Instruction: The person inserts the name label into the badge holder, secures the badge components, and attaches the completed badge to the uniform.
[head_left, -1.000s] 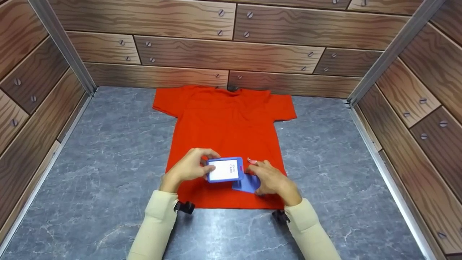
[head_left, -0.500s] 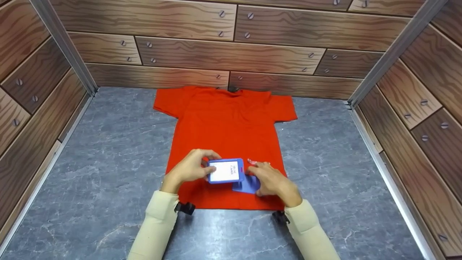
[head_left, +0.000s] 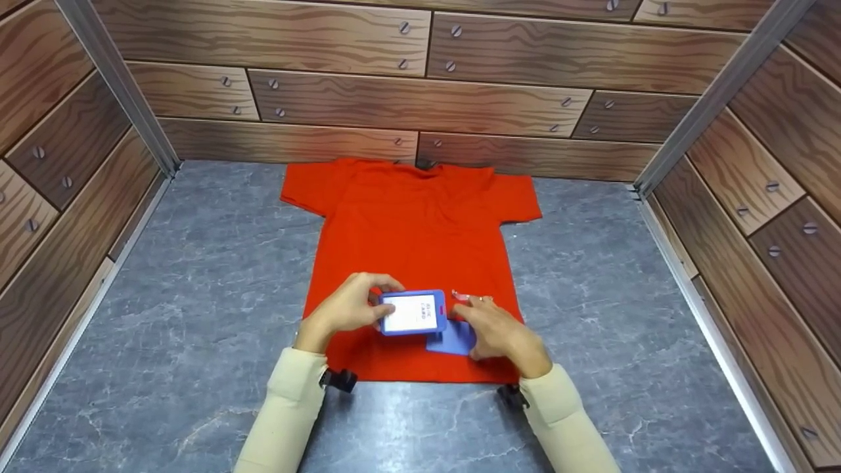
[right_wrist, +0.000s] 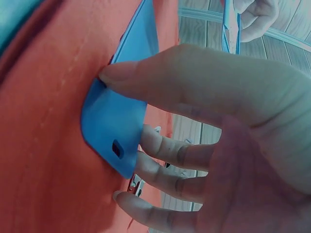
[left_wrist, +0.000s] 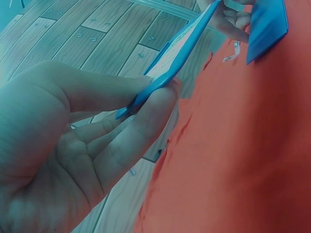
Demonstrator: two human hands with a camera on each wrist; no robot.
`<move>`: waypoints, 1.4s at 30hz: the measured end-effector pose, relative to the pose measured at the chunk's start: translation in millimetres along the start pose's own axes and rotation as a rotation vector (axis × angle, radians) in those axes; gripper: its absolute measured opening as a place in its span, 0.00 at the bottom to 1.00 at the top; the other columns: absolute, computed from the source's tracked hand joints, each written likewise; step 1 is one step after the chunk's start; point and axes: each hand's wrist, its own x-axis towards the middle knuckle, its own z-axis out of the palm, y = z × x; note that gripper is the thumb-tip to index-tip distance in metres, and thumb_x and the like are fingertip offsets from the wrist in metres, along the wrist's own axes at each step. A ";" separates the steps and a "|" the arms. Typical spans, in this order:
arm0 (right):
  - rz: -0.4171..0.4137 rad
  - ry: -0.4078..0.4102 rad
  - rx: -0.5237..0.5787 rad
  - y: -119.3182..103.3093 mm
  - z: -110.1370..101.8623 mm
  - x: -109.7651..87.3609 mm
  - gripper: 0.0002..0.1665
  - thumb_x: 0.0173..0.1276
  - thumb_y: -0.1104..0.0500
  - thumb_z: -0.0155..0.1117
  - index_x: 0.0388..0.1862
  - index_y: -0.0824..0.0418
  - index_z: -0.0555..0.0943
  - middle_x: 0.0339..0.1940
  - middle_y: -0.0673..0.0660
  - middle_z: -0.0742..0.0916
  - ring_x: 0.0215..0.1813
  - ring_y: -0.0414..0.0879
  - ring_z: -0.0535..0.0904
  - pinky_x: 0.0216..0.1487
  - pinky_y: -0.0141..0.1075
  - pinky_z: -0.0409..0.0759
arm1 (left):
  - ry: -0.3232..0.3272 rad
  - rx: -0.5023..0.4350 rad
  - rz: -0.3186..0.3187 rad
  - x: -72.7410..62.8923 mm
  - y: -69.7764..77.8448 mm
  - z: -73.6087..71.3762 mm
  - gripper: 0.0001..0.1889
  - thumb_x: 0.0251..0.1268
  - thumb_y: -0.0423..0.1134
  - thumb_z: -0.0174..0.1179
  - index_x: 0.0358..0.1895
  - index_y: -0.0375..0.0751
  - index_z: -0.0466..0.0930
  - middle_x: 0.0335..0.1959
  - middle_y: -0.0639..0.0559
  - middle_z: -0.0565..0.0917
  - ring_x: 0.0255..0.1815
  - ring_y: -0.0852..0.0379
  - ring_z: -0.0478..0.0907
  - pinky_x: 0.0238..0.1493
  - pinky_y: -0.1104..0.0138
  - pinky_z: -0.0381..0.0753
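Note:
My left hand (head_left: 345, 305) pinches the left end of a blue badge holder (head_left: 441, 314) with a white card in its frame. The left wrist view shows this holder edge-on between thumb and fingers. Just to the right and lower, my right hand (head_left: 496, 334) grips a flat blue cover (head_left: 453, 340) with a small slot near one end. In the right wrist view the thumb lies on one edge of the cover (right_wrist: 114, 116), with fingertips at the opposite edge. A small metal badge clip (head_left: 460, 295) with a clear strap lies by the right fingers, partly hidden.
A red T-shirt (head_left: 414, 230) lies spread flat beneath both hands, collar toward the back wall. It rests on a grey marbled surface (head_left: 217, 276). Wood-patterned panels (head_left: 341, 98) with metal corner posts (head_left: 716, 98) enclose the back and sides.
Both hands stay almost where they were and keep their holds. The blue cover has tilted slightly, so its face looks squarer in the head view.

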 end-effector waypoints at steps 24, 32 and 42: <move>-0.061 0.004 0.033 3.8 0.4 2.9 0.35 0.55 0.64 0.82 0.63 0.61 0.82 0.76 0.64 0.75 0.74 0.63 0.71 0.75 0.55 0.73 | 0.012 -0.025 0.001 -3.3 -1.0 -1.5 0.17 0.68 0.32 0.68 0.59 0.44 0.85 0.54 0.45 0.84 0.40 0.50 0.84 0.33 0.64 0.89; -0.085 0.024 0.098 10.6 -4.6 3.2 0.31 0.56 0.64 0.82 0.60 0.61 0.84 0.65 0.62 0.84 0.72 0.62 0.73 0.73 0.56 0.74 | 0.014 -0.020 0.006 -1.6 0.0 -2.3 0.17 0.68 0.33 0.68 0.59 0.44 0.85 0.54 0.45 0.85 0.41 0.50 0.83 0.34 0.65 0.89; -0.165 -0.004 0.214 24.4 -16.0 1.7 0.24 0.60 0.65 0.79 0.56 0.60 0.86 0.41 0.56 0.89 0.41 0.45 0.81 0.49 0.41 0.87 | 0.011 -0.038 -0.008 -2.2 0.9 -2.0 0.18 0.68 0.32 0.68 0.59 0.43 0.85 0.54 0.45 0.84 0.42 0.48 0.83 0.33 0.64 0.89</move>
